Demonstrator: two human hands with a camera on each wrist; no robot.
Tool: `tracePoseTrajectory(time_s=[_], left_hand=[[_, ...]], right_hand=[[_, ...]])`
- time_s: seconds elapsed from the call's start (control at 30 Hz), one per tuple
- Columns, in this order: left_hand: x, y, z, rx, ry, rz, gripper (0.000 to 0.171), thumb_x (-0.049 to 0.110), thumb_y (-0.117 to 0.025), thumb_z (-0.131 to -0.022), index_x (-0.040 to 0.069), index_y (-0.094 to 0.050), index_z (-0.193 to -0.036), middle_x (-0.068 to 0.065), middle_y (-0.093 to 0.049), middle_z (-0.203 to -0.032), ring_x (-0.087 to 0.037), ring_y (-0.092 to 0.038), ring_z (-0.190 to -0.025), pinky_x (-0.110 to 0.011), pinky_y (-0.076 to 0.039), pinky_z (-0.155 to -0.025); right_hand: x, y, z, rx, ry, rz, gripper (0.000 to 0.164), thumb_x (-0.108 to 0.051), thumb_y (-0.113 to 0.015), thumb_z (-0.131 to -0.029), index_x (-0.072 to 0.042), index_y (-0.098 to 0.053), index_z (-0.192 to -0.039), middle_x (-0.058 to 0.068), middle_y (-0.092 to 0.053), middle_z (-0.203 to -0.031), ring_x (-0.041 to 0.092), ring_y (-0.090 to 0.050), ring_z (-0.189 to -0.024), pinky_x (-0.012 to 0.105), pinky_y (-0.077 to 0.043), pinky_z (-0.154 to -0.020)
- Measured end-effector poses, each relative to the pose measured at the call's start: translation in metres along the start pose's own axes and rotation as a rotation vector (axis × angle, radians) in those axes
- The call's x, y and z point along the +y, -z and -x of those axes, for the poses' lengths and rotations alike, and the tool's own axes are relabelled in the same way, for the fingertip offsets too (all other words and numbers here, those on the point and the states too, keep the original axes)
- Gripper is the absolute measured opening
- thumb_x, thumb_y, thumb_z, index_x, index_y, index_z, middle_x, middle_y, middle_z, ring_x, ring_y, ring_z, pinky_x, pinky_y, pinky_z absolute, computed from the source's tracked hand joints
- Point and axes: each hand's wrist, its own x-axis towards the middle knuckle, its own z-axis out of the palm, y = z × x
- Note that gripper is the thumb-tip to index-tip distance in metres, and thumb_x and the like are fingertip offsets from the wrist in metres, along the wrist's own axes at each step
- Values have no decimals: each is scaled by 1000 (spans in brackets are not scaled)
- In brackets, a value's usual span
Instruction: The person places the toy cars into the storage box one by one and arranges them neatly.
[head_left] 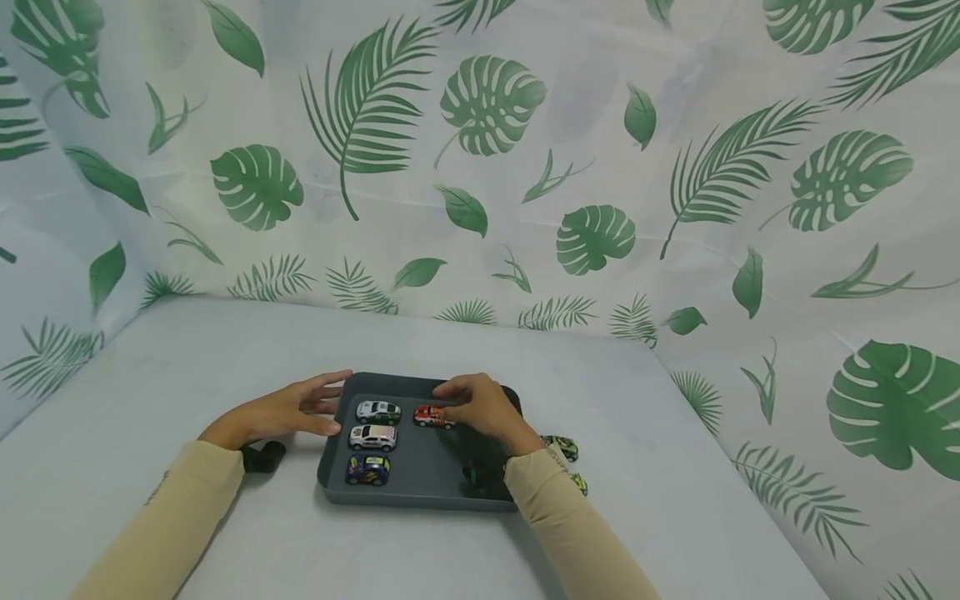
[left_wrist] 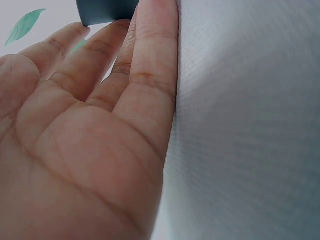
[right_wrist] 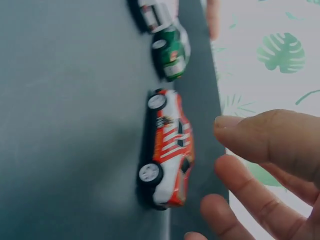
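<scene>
A dark grey tray (head_left: 427, 475) lies on the white surface. My left hand (head_left: 288, 411) is at its left side, fingers extended, with fingertips by the tray wall in the left wrist view. Over the tray's right half, my right hand (head_left: 483, 410) is beside a red-and-white toy car (right_wrist: 172, 147). The right wrist view shows a gap between these fingers and the car, which stands on the tray floor. Along the tray's left side stand a white-and-green toy car (head_left: 378, 412), a white toy car with pink marks (head_left: 372, 437) and a dark blue toy car (head_left: 367, 471).
Right of the tray, a green camouflage-patterned toy car (head_left: 564, 448) and another green toy car (head_left: 579, 483) are partly hidden by my right forearm. A dark shape under the right wrist is unclear. A leaf-printed cloth (head_left: 510, 217) stands behind the table.
</scene>
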Motion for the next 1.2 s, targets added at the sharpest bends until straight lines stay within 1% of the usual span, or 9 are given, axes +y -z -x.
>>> tracePoseTrajectory(time_s=[0.13, 0.33, 0.43, 0.6, 0.67, 0.83, 1.0, 1.2], left_hand=[[0, 0, 0, 1, 1, -6, 107, 23, -84, -97, 1, -12, -173, -41, -21, -170, -62, -32, -152, -74, -35, -118], [0, 0, 0, 3, 4, -13, 107, 24, -85, -97, 1, -13, -173, -41, -22, -169, -62, -32, -152, -74, -35, -118], [-1, 1, 0, 0, -2, -10, 107, 24, -84, -97, 1, -12, -173, -41, -22, -169, -62, -31, -152, -74, -35, -118], [-1, 0, 1, -3, -7, -5, 106, 23, -84, -97, 1, -12, -173, -41, -21, -169, -62, -32, -152, -74, -35, -118], [-1, 0, 1, -2, -6, -3, 107, 23, -84, -97, 1, -12, -173, -41, -21, -169, -62, -32, -152, -74, -35, -117], [-2, 0, 0, -1, -1, 3, 107, 22, -84, -97, 1, -12, -173, -41, -21, -170, -62, -32, -152, -74, -35, -118], [-2, 0, 0, -2, -1, 3, 106, 22, -84, -97, 2, -12, -173, -41, -22, -169, -62, -31, -152, -74, -35, -118], [-2, 0, 0, -1, 1, 4, 107, 21, -84, -97, 1, -11, -173, -41, -21, -170, -62, -31, -152, -74, -35, -117]], right_hand=[[-2, 6, 3, -25, -2, -83, 30, -1, -79, -96, 5, -76, -125, 21, -75, -123, 29, -74, -105, 40, -62, -88], [-1, 13, 8, -102, 6, -202, 36, -5, -77, -98, 9, -71, -131, 23, -74, -129, 22, -74, -104, 42, -60, -95], [1, 16, 10, -141, 15, -254, 40, -8, -78, -99, 8, -70, -135, 21, -73, -133, 20, -74, -105, 41, -59, -97], [5, 22, 14, -203, 39, -311, 46, -12, -78, -100, 5, -68, -141, 19, -69, -143, 22, -72, -112, 41, -58, -101], [6, 24, 16, -218, 53, -329, 47, -13, -77, -100, 6, -66, -142, 21, -66, -147, 23, -71, -115, 42, -58, -103], [4, 27, 21, -214, 74, -367, 49, -15, -76, -100, 7, -65, -142, 25, -64, -147, 24, -72, -117, 44, -58, -104], [4, 32, 26, -183, 78, -387, 46, -15, -75, -100, 7, -67, -140, 28, -64, -145, 33, -69, -122, 46, -58, -104], [7, 38, 36, -146, 98, -355, 47, -21, -75, -102, 6, -67, -140, 20, -69, -141, 39, -67, -126, 45, -56, -105]])
